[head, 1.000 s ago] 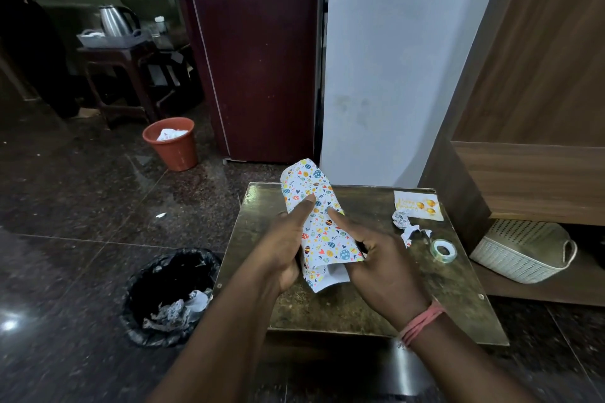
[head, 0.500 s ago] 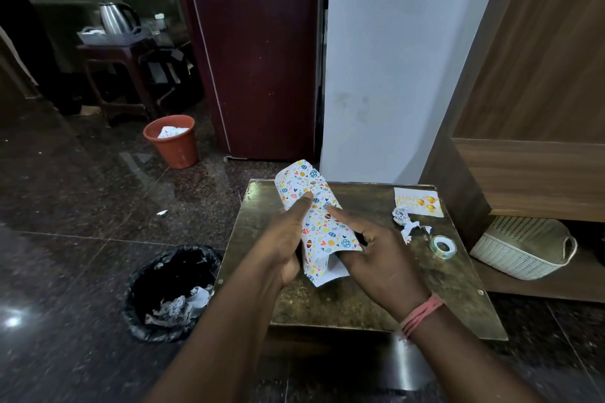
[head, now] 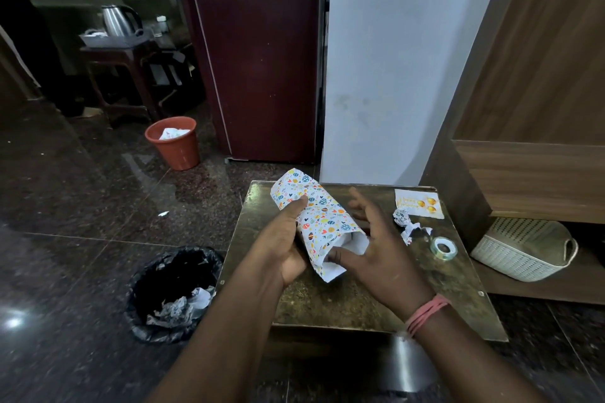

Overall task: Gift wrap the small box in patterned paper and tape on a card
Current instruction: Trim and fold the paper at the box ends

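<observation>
the left hand (head: 281, 239) has its grip clamped on the box rolled in patterned paper (head: 319, 219), held above the counter (head: 343, 301). at its 3 o'clock the right hand (head: 379, 249) is spread apart, thumb touching the paper. card (head: 419, 203) and tape roll (head: 443, 249) lie at 2 o'clock.

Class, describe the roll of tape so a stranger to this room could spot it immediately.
Find the small brass-coloured table in front of the white wall. Near its right edge, closer to the viewer than the greeting card and the crumpled paper scraps, lies the roll of tape. It is the only clear, ring-shaped thing there.
</observation>
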